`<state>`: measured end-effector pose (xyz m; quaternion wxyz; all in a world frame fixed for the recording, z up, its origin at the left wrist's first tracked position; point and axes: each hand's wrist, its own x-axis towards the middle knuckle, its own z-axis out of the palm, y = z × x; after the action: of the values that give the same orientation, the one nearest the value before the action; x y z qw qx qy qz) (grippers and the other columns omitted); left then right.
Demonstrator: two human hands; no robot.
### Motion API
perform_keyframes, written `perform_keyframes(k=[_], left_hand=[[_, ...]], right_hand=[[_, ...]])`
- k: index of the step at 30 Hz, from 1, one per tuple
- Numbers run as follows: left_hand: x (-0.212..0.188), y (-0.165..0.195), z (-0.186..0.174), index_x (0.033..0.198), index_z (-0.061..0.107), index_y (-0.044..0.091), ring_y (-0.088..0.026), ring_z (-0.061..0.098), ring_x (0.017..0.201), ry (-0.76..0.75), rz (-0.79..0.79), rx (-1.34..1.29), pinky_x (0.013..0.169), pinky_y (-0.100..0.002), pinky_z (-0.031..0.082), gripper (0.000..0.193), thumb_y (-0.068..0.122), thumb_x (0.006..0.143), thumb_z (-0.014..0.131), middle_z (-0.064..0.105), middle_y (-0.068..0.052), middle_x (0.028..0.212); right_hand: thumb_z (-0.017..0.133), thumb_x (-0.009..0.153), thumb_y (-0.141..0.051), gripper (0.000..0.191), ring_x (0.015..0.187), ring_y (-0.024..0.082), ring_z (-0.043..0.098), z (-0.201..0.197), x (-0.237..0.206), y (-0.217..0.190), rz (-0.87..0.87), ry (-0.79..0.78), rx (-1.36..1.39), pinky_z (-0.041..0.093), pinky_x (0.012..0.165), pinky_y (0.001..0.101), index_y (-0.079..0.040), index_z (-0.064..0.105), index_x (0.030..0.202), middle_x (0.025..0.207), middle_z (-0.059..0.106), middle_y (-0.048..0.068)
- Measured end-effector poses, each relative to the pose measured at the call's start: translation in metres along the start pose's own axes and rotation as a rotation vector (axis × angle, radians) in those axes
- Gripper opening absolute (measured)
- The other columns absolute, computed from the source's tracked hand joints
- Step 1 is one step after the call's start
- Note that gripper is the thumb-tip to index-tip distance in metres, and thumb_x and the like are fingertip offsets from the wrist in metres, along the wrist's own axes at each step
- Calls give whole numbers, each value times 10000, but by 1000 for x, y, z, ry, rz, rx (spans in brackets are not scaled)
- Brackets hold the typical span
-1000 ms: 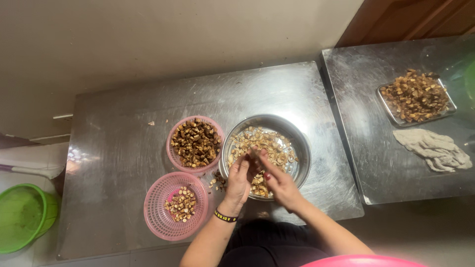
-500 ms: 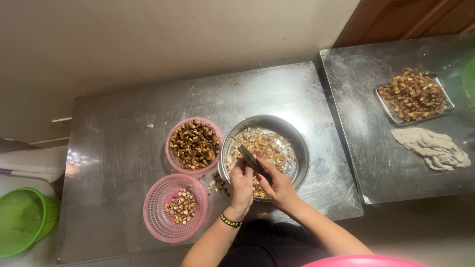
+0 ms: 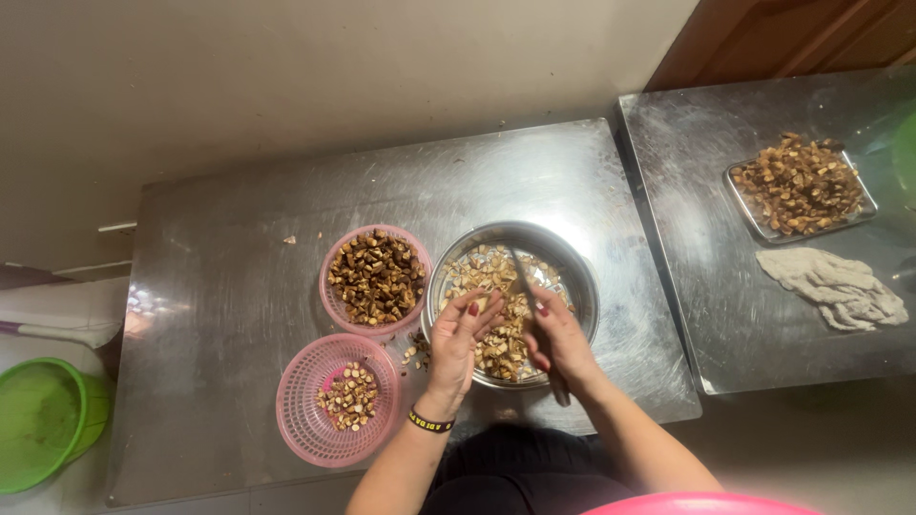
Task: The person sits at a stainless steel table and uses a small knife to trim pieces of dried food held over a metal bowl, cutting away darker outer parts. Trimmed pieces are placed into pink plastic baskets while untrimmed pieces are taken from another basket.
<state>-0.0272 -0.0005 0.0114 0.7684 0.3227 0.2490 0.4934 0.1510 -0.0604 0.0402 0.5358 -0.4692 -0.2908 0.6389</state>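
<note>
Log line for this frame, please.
left hand: holds piece over bowl | right hand: holds knife | beside: two pink baskets

Two pink baskets (image 3: 376,278) (image 3: 337,400) sit at nine and seven o'clock of one steel bowl (image 3: 511,301), with one knife (image 3: 534,319), two hands (image 3: 458,341) (image 3: 558,339), one metal tray (image 3: 800,187) and one cloth (image 3: 832,286) at two o'clock, and one green bucket (image 3: 43,420) far at eight.

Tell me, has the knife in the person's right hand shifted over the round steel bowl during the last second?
Yes. The knife now points up toward the far rim of the round steel bowl; before, it sat lower between the hands.
</note>
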Motion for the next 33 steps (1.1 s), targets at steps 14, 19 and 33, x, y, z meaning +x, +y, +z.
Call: perform_keyframes(k=[14, 19, 33], left_hand=[[-6, -4, 24, 1394, 543, -41, -270, 658, 1238, 45, 132, 136, 1089, -366, 518, 354, 101, 1075, 485, 676, -194, 1322], [-12, -9, 32, 1375, 565, -34, -249, 657, 1208, 88, 136, 138, 1067, -353, 519, 334, 106, 1077, 509, 679, -170, 1304], [-4, -11, 11, 1377, 622, -2, -205, 673, 1065, 33, 67, 3, 992, -374, 556, 321, 84, 1082, 530, 693, -146, 1296]], right_hand=[[612, 960, -116, 603, 757, 282, 740, 33, -16, 10, -461, 5, -851, 564, 720, 336, -79, 437, 1536, 904, 729, 186], [609, 1019, -104, 510, 959, 305, 750, 31, -13, 19, -666, 12, -777, 573, 830, 352, -51, 472, 1507, 1093, 741, 209], [555, 1037, -289, 617, 582, 53, 503, 10, -13, 13, -146, -126, -315, 436, 509, 223, -162, 392, 1619, 753, 552, 23]])
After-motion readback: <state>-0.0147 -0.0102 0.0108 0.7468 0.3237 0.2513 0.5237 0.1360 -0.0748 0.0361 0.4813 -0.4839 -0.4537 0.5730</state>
